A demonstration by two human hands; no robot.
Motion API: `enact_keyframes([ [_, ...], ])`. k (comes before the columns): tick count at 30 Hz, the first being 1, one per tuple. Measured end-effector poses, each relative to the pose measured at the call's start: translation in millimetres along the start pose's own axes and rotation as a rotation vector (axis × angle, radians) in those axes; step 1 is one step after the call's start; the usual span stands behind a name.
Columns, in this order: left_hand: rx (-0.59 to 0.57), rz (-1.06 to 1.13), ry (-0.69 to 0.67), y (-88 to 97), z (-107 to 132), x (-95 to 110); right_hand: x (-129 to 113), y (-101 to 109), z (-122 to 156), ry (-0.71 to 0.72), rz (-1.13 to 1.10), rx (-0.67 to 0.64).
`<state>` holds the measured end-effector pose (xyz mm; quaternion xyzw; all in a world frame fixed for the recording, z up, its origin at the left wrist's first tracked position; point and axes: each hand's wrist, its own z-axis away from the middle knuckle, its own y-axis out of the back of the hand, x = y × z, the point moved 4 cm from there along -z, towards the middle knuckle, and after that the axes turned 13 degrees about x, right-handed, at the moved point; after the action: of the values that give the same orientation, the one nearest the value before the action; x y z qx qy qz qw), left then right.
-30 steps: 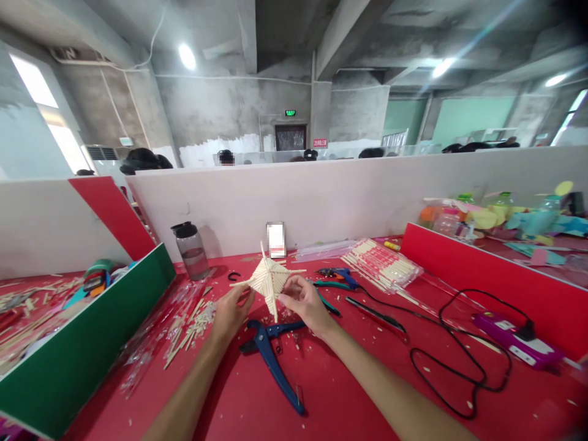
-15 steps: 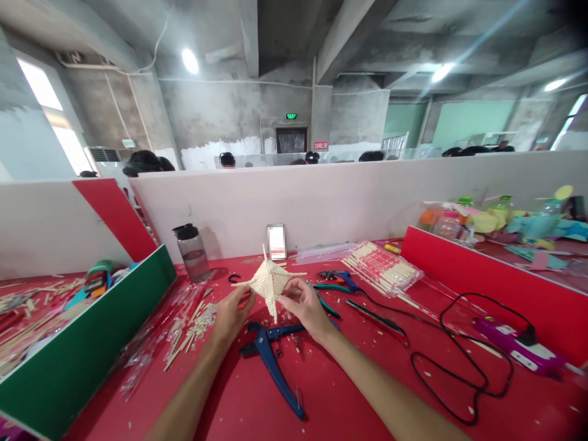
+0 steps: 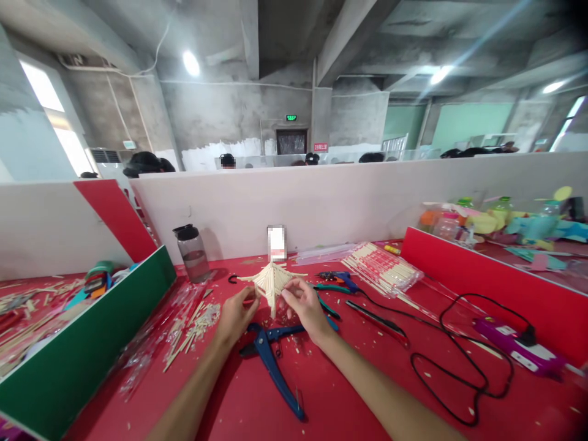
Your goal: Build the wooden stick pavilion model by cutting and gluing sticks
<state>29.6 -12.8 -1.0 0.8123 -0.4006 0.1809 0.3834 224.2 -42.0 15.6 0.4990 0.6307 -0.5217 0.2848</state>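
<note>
Between my two hands is a pale star-shaped piece (image 3: 272, 280) built from thin wooden sticks, its surface ridged and its points sticking out. My left hand (image 3: 239, 312) pinches its lower left edge with bent fingers. On the other side my right hand (image 3: 303, 304) grips the right edge between thumb and fingers. The star is held above the red table and tilted, its top leaning away from me. Just below my hands lies a blue-handled cutter (image 3: 275, 361) with its jaws toward the left.
To the right lie a glue gun (image 3: 344, 278), green-handled pliers (image 3: 333, 288), a utility knife (image 3: 376, 320), bagged sticks (image 3: 383, 266) and a purple power strip (image 3: 519, 346) with a looping black cable. Loose sticks (image 3: 195, 324) and a water bottle (image 3: 190, 254) are left. A phone (image 3: 277, 243) stands behind.
The star has tipped, so its upper point leans back and it looks flatter. My left hand has shifted slightly right; the tools have stayed put.
</note>
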Motion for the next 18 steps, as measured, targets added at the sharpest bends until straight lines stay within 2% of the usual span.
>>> enact_keyframes([
  [11, -0.066, 0.022, 0.118, -5.1, -0.1, -5.1, 14.3, 6.1, -4.2, -0.094, 0.072, -0.036],
  [18, -0.072, 0.051, 0.158, -5.9, -2.3, -21.5, 12.9, 15.8, -9.1, -0.082, 0.228, -0.041],
])
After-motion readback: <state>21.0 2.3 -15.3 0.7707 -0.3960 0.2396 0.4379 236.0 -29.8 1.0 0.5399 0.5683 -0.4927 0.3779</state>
